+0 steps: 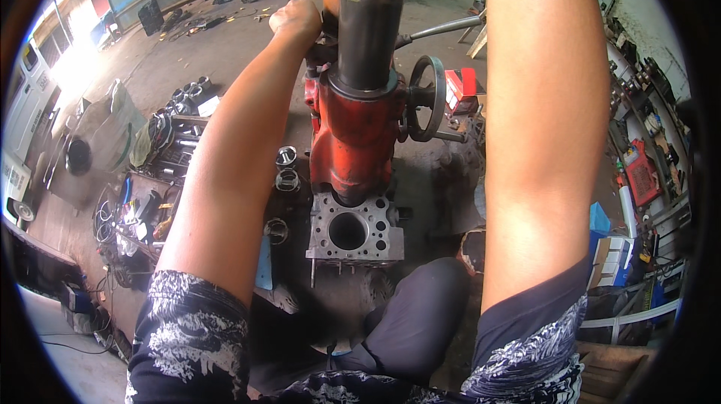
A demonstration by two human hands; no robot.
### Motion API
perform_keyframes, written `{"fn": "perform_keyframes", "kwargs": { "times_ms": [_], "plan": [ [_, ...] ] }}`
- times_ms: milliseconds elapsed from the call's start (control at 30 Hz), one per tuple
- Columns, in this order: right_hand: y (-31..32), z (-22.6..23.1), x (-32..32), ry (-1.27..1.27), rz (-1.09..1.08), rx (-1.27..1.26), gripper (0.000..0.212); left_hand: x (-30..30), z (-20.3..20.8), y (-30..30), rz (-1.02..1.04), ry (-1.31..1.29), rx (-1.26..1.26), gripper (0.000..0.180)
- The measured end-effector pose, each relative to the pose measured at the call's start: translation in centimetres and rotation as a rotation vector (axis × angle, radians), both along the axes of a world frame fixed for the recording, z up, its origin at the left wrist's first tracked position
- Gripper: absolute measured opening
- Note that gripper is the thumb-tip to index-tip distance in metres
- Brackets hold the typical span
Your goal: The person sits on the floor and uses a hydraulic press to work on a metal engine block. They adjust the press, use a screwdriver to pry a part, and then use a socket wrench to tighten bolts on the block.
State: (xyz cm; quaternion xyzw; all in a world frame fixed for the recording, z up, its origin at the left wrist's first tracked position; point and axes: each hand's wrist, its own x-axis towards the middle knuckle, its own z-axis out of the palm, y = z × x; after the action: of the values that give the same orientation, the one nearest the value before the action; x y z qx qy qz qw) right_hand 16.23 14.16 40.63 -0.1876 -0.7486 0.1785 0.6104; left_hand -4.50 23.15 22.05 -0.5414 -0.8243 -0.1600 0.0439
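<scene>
A red boring machine (353, 134) with a thick dark column (372, 21) stands in front of me, over a grey metal engine block (349, 231). One large round bore and several smaller holes show in the block's top face. My left arm reaches forward to the machine's far left side. There my left hand (297, 19) is closed in a fist beside an orange-brown cylindrical part (331, 0); what it grips is hidden. My right forearm runs up past the top edge, so that hand is out of the picture. A black handwheel (426, 98) sits on the machine's right side.
Several pistons (287, 179) stand on the floor left of the block. Tools and cables (139, 209) lie farther left. A red box (460, 91) sits behind the handwheel. Shelves of parts and a red case (640, 173) line the right side. A white vehicle (30, 119) is at far left.
</scene>
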Motion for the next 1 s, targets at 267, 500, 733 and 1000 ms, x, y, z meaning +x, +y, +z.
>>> {"fn": "perform_keyframes", "kwargs": {
  "times_ms": [267,500,733,1000],
  "plan": [
    [-0.1,-2.0,0.0,-0.038,0.000,-0.030,0.049,-0.1,-0.3,0.2,0.018,0.012,0.018,0.034],
    [0.0,-2.8,0.1,-0.049,-0.008,-0.043,0.051,0.0,-0.4,0.3,0.006,-0.012,0.037,0.033],
    [-0.2,-3.6,0.2,-0.062,-0.008,-0.063,0.052,0.2,-0.1,0.0,0.012,-0.007,-0.014,0.034],
    [-0.2,-4.6,0.3,-0.074,-0.010,-0.085,0.053,0.5,0.0,-0.5,0.028,-0.002,0.007,0.033]
  ]
}}
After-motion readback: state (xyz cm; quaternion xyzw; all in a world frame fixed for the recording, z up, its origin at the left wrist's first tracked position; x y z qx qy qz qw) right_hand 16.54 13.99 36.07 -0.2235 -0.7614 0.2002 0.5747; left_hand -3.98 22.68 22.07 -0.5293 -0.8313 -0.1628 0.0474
